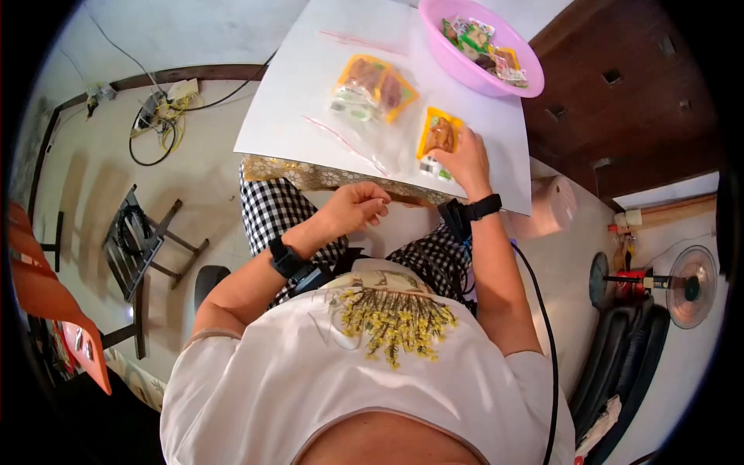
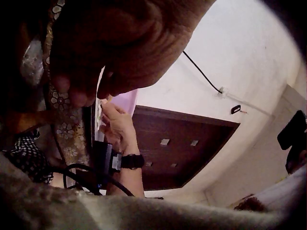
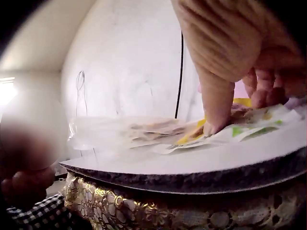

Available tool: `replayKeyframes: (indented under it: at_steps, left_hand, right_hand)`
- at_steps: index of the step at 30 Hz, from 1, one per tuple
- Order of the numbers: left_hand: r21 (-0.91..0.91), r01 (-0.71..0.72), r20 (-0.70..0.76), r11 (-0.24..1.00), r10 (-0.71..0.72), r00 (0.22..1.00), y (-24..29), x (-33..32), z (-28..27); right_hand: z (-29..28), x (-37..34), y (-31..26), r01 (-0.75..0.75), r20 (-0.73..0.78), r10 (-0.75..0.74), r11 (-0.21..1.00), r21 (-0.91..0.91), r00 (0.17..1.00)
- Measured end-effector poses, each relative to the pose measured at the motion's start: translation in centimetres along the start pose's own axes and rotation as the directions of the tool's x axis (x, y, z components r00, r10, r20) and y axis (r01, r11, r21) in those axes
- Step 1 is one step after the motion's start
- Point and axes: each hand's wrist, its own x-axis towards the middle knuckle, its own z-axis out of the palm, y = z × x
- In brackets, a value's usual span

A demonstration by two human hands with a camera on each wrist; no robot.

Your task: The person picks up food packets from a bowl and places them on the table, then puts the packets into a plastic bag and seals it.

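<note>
A snack packet (image 1: pixel 438 138) with a yellow border and a brown food picture lies near the right side of the white tabletop (image 1: pixel 275 108). My right hand (image 1: pixel 468 163) pinches its right side; in the right wrist view the thumb (image 3: pixel 216 108) is down on it and the fingers curl across from it. Left of it, similar packets (image 1: pixel 364 81) lie on or in clear plastic bags (image 1: pixel 376 143) with red zip strips. My left hand (image 1: pixel 355 208) hovers in front of the table's near edge, fingers loosely curled, holding nothing.
A pink basin (image 1: pixel 434 35) with several small snack packets stands at the far right corner. Patterned cloth (image 1: pixel 302 172) hangs below the tabletop's near edge. A black cable (image 1: pixel 542 302) runs along the right arm. A folding chair (image 1: pixel 143 240) stands left, a fan (image 1: pixel 692 287) right.
</note>
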Motion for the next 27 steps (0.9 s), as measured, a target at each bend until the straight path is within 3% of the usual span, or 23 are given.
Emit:
replayKeyframes:
  at_steps: [4, 7, 10, 13, 14, 17, 18, 21, 23, 27]
  left_hand:
    - [0.024, 0.007, 0.001, 1.0, -0.007, 1.0, 0.1, -0.1, 0.0]
    - [0.043, 0.013, -0.008, 0.999, -0.013, 1.0, 0.5, -0.4, 0.2]
    - [0.021, 0.011, 0.008, 1.0, -0.011, 1.0, 0.3, -0.3, -0.1]
    - [0.027, 0.028, 0.0, 0.999, -0.028, 1.0, 0.2, -0.3, -0.4]
    - [0.022, 0.024, 0.001, 0.999, -0.024, 1.0, 0.2, -0.2, -0.4]
    - [0.002, 0.011, 0.009, 1.0, -0.011, 1.0, 0.1, 0.1, -0.3]
    - [0.001, -0.003, 0.02, 1.0, 0.003, 1.0, 0.5, 0.0, -0.2]
    - [-0.039, -0.047, 0.086, 0.998, 0.051, 0.995, 2.2, -1.1, 0.3]
    - [-0.114, -0.079, 0.171, 0.99, 0.097, 0.98, 2.9, -1.7, 0.5]
    - [-0.115, -0.093, 0.036, 0.989, 0.098, 0.995, 4.1, -3.9, 0.8]
  right_hand:
    - [1.7, 2.1, 2.0, 0.304, -0.221, -0.336, 0.938, -0.167, 0.915]
    - [1.1, 3.3, 1.8, 0.344, -0.063, -0.369, 0.906, -0.249, 0.927]
    - [-0.5, 4.0, 1.2, 0.333, 0.067, -0.326, 0.922, -0.195, 0.943]
    - [-0.9, 4.4, 1.9, 0.053, 0.323, -0.136, 0.966, 0.251, 0.937]
    - [0.5, 5.1, 3.9, 0.056, 0.321, -0.18, 0.932, 0.359, 0.93]
    - [0.3, 3.7, 4.3, -0.116, 0.429, -0.153, 0.835, 0.538, 0.89]
    - [-1.2, 1.9, 2.1, -0.158, 0.436, -0.156, 0.782, 0.603, 0.886]
    - [-1.4, -0.6, 0.9, -0.184, 0.341, -0.175, 0.58, 0.794, 0.923]
    - [-1.5, -2.3, -0.8, -0.076, 0.256, -0.221, 0.6, 0.796, 0.941]
    - [-0.6, -4.8, -4.8, 0.134, 0.091, -0.288, 0.672, 0.728, 0.953]
